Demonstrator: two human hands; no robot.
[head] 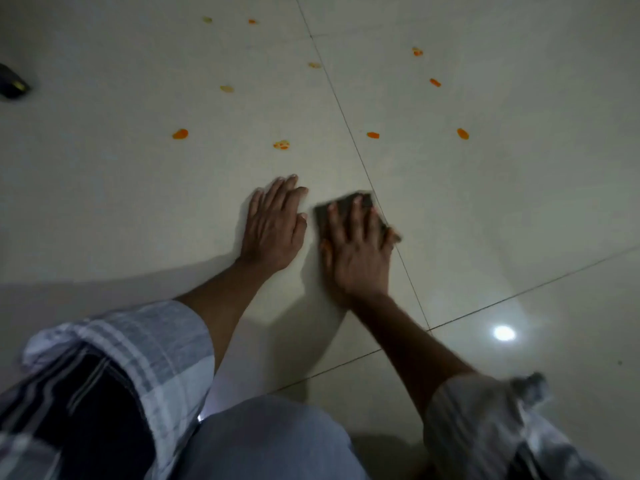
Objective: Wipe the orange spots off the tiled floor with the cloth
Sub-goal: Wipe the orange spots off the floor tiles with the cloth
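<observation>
I have my right hand (358,245) pressed flat on the dark cloth (353,211), fingers spread wide across it, pinning it to the tiled floor (519,188). My left hand (273,225) lies flat on bare tile just to the left of the cloth, fingers open and holding nothing; I judge it is bracing my weight.

The cloth sits just left of the grout line (343,112) that runs from far to near. The orange spots all lie farther away than the cloth. The nearest are the speckled spot (282,144) just beyond my left fingertips, the small orange spot (373,135) just right of the grout line, and the bright spot (180,134) off to the left. More are scattered beyond, some pale, up to the far edge of view.

To do this well, I would keep the palm flat with even pressure and push the cloth away from me over one spot at a time, nearest first, so I don't drag residue onto clean tile. The right hand looks blurred, so I take it as mid-stroke.

The floor ahead is open and flat. The only obstacle is a dark object (12,85) at the far left, well apart from the spots. My rolled sleeves (145,344) sit clear of the floor.
</observation>
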